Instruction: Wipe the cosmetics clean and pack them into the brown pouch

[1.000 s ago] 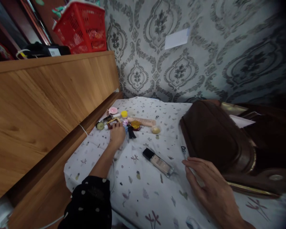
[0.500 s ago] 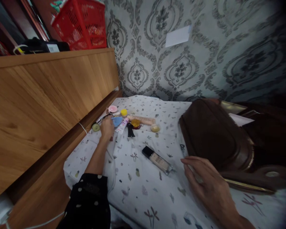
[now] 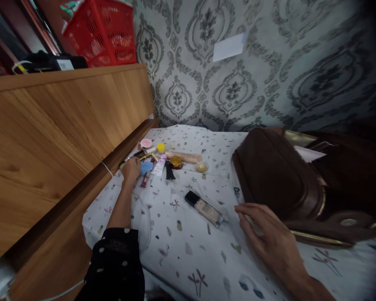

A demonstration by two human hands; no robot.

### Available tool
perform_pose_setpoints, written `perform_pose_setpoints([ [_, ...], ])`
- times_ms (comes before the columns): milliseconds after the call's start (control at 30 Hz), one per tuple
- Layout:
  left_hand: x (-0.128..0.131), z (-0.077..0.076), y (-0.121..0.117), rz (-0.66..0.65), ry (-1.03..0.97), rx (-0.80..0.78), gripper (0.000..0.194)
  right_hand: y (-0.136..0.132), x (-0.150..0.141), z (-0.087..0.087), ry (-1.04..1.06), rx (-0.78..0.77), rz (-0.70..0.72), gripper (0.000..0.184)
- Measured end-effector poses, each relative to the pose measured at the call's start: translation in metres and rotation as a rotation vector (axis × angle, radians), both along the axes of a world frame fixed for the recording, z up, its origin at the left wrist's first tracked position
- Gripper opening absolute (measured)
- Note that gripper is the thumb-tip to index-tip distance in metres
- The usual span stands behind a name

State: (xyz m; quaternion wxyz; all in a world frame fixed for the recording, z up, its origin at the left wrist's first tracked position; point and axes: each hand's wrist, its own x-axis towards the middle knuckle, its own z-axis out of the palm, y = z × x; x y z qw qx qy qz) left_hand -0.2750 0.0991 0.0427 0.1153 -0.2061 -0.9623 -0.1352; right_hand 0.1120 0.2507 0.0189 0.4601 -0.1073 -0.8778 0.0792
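Observation:
My left hand (image 3: 131, 169) is closed at the left end of a cluster of cosmetics, with a small light-blue flat piece (image 3: 146, 167) at its fingers; its exact kind is unclear. Beside it lie a white and pink tube (image 3: 159, 165), a dark red lip tube (image 3: 145, 179), gold slim items (image 3: 148, 156) and a black tapered item (image 3: 169, 171). My right hand (image 3: 269, 238) lies on the sheet with fingers stretched out, beside a brown leather bag (image 3: 269, 175). Between the hands lies a foundation bottle (image 3: 207, 210) with a black cap.
A jar with an amber lid (image 3: 176, 161), a long beige tube (image 3: 188, 157), a yellow-capped item (image 3: 161, 147) and a pink round item (image 3: 146, 143) lie further back. A wooden headboard (image 3: 81, 113) borders the left, with a red basket (image 3: 106, 35) on top. Patterned wall behind.
My left hand has drawn back to the left, and the light-blue piece has shifted with it, uncovering gold items and the dark red tube. My right hand stays in place.

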Motion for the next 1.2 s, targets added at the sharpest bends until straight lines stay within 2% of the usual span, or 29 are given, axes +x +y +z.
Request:
perform_pose_setpoints([
  [100,0.012,0.006,0.009,-0.029,0.053,-0.015,0.038,0.001,0.000,-0.003,0.003,-0.043,0.000,0.014],
  [233,0.022,0.016,0.039,-0.181,0.117,-0.035,0.040,0.001,0.000,-0.009,0.006,-0.082,0.024,0.014],
  [367,0.016,0.021,0.078,-0.298,0.137,-0.077,0.043,0.001,-0.002,-0.011,0.024,-0.094,0.043,0.011],
  [467,0.011,0.021,0.097,-0.360,0.106,-0.130,0.046,-0.001,-0.001,-0.010,0.036,-0.126,0.045,0.012],
  [667,0.009,0.018,0.108,-0.414,0.075,-0.179,0.043,-0.005,0.001,-0.011,-0.008,-0.206,0.058,0.018],
  [800,0.006,0.016,0.107,-0.376,0.085,-0.168,0.047,-0.005,0.003,-0.010,-0.070,-0.234,0.076,0.017],
  [933,0.007,0.015,0.100,-0.343,0.136,-0.024,0.047,-0.010,0.002,-0.008,-0.204,-0.218,0.186,0.016],
  [1033,0.012,0.021,0.096,-0.405,0.123,0.179,0.047,-0.016,-0.002,-0.009,-0.308,-0.229,0.221,0.024],
  [1200,0.050,0.033,0.097,-0.568,-0.170,0.516,0.054,-0.026,-0.011,-0.014,-0.307,-0.379,0.273,0.028],
])
